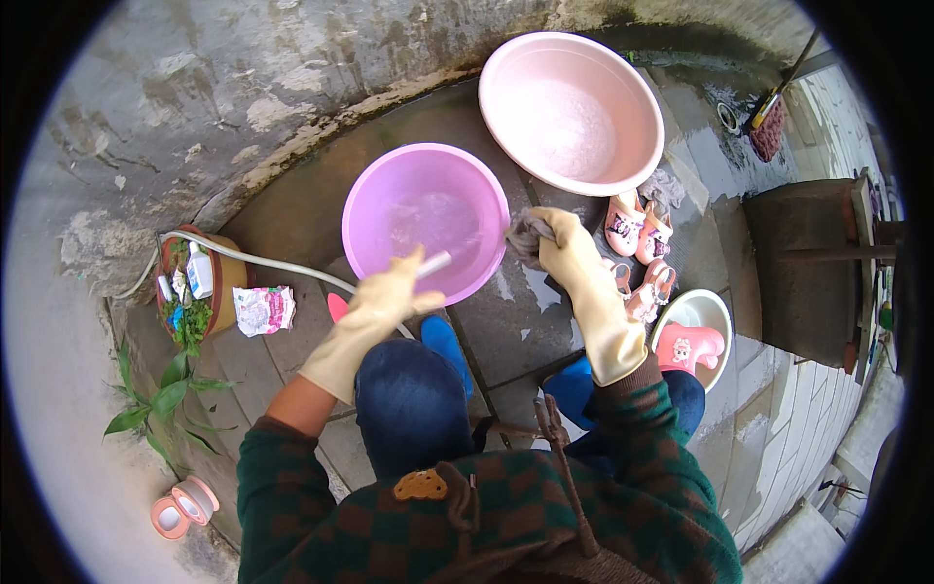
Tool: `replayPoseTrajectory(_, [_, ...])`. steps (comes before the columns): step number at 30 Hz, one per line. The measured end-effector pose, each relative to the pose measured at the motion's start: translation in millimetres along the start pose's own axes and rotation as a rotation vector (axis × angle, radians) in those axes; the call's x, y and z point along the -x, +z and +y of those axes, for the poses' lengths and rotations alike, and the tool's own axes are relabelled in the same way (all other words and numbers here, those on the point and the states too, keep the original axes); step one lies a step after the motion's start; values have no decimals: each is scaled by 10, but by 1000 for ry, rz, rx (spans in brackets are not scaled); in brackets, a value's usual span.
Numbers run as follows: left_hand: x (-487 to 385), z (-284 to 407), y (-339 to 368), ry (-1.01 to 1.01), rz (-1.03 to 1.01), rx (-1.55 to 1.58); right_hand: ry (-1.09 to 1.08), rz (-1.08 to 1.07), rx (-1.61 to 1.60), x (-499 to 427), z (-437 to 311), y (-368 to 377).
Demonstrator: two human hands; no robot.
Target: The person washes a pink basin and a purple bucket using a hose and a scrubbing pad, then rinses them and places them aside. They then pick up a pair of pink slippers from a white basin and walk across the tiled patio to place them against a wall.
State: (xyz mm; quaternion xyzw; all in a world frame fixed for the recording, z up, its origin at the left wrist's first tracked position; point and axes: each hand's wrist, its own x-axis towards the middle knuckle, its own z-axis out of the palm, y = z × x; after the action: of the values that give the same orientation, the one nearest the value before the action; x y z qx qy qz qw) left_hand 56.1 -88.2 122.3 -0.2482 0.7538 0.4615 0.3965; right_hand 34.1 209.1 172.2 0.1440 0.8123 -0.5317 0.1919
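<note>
My left hand (383, 296), in a cream rubber glove, is over the near rim of a purple plastic basin (353, 241). The short white end of a hose (436, 264) juts from between its thumb and fingers over the basin. Motion blurs this hand, and its grip is partly hidden. In a matching glove, my right hand (565, 244) grips a bunched grey cloth (528, 237) just right of the basin's rim. Liquid with a pale sheen covers the basin's bottom.
Behind stands a larger pale pink basin (573, 109). Pink clogs (625, 223), sandals (649, 292) and a white basin (719, 310) holding pink boots (686, 347) lie at right. Leftward are a planter (232, 281), a crumpled packet (264, 310) and a stained wall (182, 87). The paving is wet.
</note>
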Motion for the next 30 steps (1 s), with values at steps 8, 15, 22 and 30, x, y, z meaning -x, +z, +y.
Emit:
replayPoseTrajectory(8, [-242,-138,331,665,-108,-1250,-6,92,106,274,886,152])
replayPoseTrajectory(15, [63,563,483,430,133,-1152,105,205,56,193,1053,101])
replayPoseTrajectory(22, [-221,727,-260,662,267,-494,-165,350,-298,136,808,-14])
replayPoseTrajectory(30, [-988,250,-298,552,282,-68,-490,526,-21,-222,1232,207])
